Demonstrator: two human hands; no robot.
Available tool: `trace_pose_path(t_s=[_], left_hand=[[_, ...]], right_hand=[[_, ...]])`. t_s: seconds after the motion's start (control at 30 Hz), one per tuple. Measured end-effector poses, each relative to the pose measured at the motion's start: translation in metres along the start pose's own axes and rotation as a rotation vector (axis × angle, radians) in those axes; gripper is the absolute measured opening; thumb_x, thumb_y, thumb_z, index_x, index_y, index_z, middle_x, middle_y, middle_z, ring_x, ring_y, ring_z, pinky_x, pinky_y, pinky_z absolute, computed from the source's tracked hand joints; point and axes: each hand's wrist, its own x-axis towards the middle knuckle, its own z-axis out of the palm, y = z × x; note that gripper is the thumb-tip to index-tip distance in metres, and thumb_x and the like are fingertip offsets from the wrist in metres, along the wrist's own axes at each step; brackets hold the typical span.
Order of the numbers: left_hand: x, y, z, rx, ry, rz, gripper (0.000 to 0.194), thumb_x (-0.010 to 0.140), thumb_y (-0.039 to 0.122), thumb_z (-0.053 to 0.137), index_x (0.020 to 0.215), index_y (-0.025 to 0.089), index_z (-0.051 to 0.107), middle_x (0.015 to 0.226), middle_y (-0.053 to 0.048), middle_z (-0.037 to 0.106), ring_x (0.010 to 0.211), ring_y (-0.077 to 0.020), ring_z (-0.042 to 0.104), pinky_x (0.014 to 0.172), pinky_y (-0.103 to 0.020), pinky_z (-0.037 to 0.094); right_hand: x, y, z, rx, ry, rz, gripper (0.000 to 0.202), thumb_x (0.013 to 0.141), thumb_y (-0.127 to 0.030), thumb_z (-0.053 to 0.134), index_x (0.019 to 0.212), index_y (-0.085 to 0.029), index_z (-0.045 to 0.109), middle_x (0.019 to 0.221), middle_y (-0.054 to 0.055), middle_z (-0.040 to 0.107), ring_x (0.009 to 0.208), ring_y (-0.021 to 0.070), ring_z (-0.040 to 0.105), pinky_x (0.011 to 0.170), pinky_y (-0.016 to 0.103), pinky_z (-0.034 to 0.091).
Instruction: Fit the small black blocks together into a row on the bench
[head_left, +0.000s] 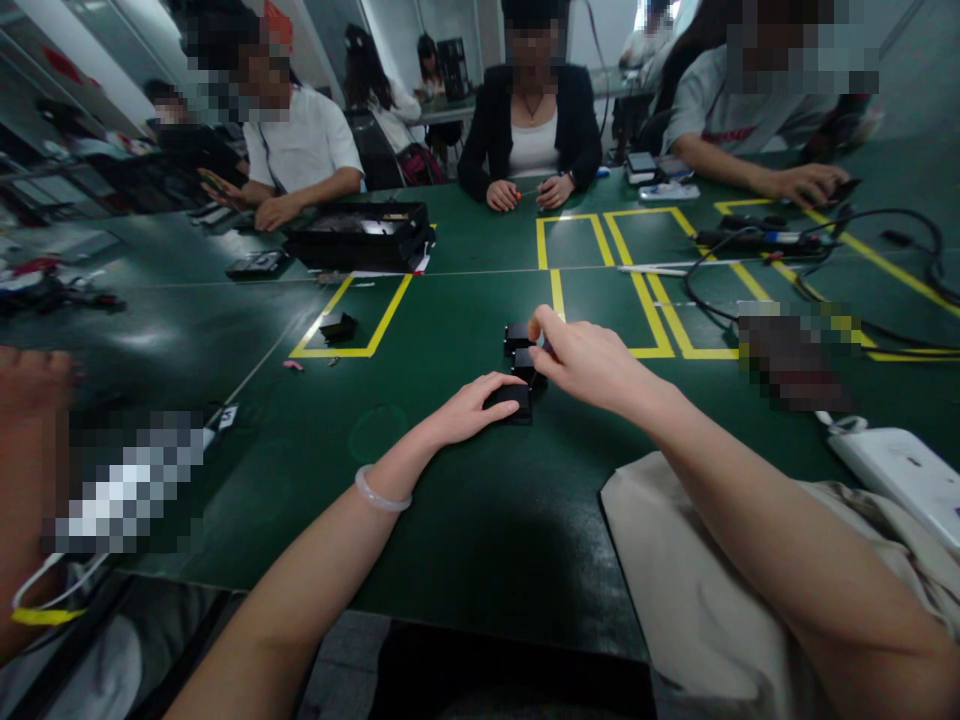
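Note:
Small black box-like pieces lie close together on the green table (480, 540). My left hand (480, 405) rests over the nearest black piece (516, 408), thumb and fingers closed round its left side. Just behind it is a middle black piece (527, 366), and my right hand (568, 350) is bent over it with thumb and forefinger brought together. Whatever those fingertips pinch is too small and dark to make out. A third black piece (514, 336) sits farthest back, left of my right fingertips.
Beige cloth (675, 540) and a white power bank (904, 470) lie at right. Black cables (795, 240) cross the back right. A black tray (360, 238) and small black part (337, 326) are left of centre. Several people sit around; someone's arm (34, 480) is at far left.

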Motion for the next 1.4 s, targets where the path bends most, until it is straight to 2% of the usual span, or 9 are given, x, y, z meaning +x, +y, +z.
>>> trace_pose_path(t_s=[0.13,0.33,0.5,0.57,0.73,0.93,1.13,1.3,1.4], left_hand=[[-0.0004,0.001,-0.0007,0.001,-0.003,-0.003,0.044,0.094,0.049,0.045,0.129,0.023,0.051,0.122,-0.007,0.058,0.113,-0.0242,0.054,0.099,-0.038,0.041],[0.0003,-0.0004,-0.0006,0.003,-0.012,0.0,0.044,0.094,0.049,0.045,0.129,0.023,0.051,0.121,-0.007,0.058,0.111,-0.0241,0.054,0.098,-0.039,0.041],[0.0005,-0.0016,0.0003,-0.006,-0.004,0.007,0.043,0.094,0.047,0.045,0.129,0.023,0.051,0.123,-0.007,0.057,0.114,-0.024,0.053,0.1,-0.038,0.041],[0.0004,-0.0008,-0.0002,-0.005,-0.007,0.004,0.043,0.094,0.047,0.046,0.129,0.023,0.051,0.124,-0.007,0.057,0.114,-0.024,0.053,0.1,-0.038,0.041],[0.0005,-0.0007,-0.0005,0.0,-0.006,0.006,0.042,0.094,0.047,0.046,0.129,0.024,0.051,0.123,-0.006,0.057,0.114,-0.0237,0.054,0.099,-0.037,0.041],[0.0001,-0.0017,0.0001,-0.001,-0.004,0.004,0.043,0.094,0.047,0.045,0.129,0.023,0.051,0.123,-0.007,0.057,0.112,-0.0233,0.054,0.099,-0.038,0.041],[-0.0001,-0.0002,-0.0007,-0.002,-0.009,0.007,0.043,0.094,0.047,0.045,0.129,0.023,0.051,0.124,-0.006,0.057,0.114,-0.0232,0.053,0.099,-0.037,0.041],[0.0001,-0.0016,0.0,0.001,-0.005,0.0,0.043,0.094,0.048,0.045,0.129,0.023,0.051,0.123,-0.006,0.057,0.112,-0.0229,0.054,0.098,-0.036,0.041],[0.0001,-0.0014,-0.0001,0.003,-0.002,0.007,0.043,0.094,0.048,0.046,0.129,0.023,0.051,0.123,-0.006,0.057,0.113,-0.0229,0.054,0.098,-0.036,0.041]], right_hand=[[0.0009,-0.0015,0.0,-0.059,-0.027,-0.003,0.025,0.096,-0.039,0.035,0.099,-0.022,0.052,0.081,0.005,0.068,0.071,0.0187,0.06,0.053,0.027,0.022],[-0.0001,0.0007,0.0019,0.006,0.018,-0.032,0.025,0.093,-0.031,0.038,0.114,-0.021,0.046,0.083,0.003,0.068,0.067,0.018,0.059,0.053,0.026,0.024],[0.0007,0.0007,0.0024,-0.009,0.0,-0.032,0.025,0.093,-0.041,0.039,0.102,-0.022,0.051,0.081,0.003,0.067,0.071,0.0188,0.06,0.053,0.026,0.022],[0.0006,0.0003,0.0021,-0.037,-0.013,-0.026,0.023,0.094,-0.039,0.037,0.102,-0.022,0.052,0.081,0.004,0.068,0.071,0.0185,0.06,0.053,0.027,0.022],[-0.0008,-0.0008,0.0014,0.002,0.021,-0.021,0.026,0.093,-0.032,0.037,0.115,-0.021,0.046,0.087,0.004,0.069,0.071,0.0185,0.06,0.054,0.027,0.024],[0.0001,-0.0007,0.003,-0.052,0.014,-0.019,0.026,0.095,-0.041,0.036,0.1,-0.022,0.053,0.08,0.004,0.068,0.07,0.019,0.06,0.052,0.027,0.021],[-0.0011,-0.0003,0.0032,-0.016,0.034,-0.029,0.027,0.094,-0.033,0.036,0.116,-0.02,0.046,0.088,0.005,0.069,0.071,0.0191,0.061,0.053,0.027,0.023],[0.0001,-0.0013,0.0029,-0.049,0.018,-0.01,0.026,0.095,-0.042,0.037,0.104,-0.022,0.051,0.081,0.004,0.068,0.071,0.0196,0.062,0.052,0.027,0.022],[0.0007,0.0002,0.0043,-0.084,0.019,-0.012,0.024,0.096,-0.035,0.034,0.106,-0.021,0.051,0.082,0.004,0.068,0.069,0.0193,0.061,0.051,0.027,0.02]])
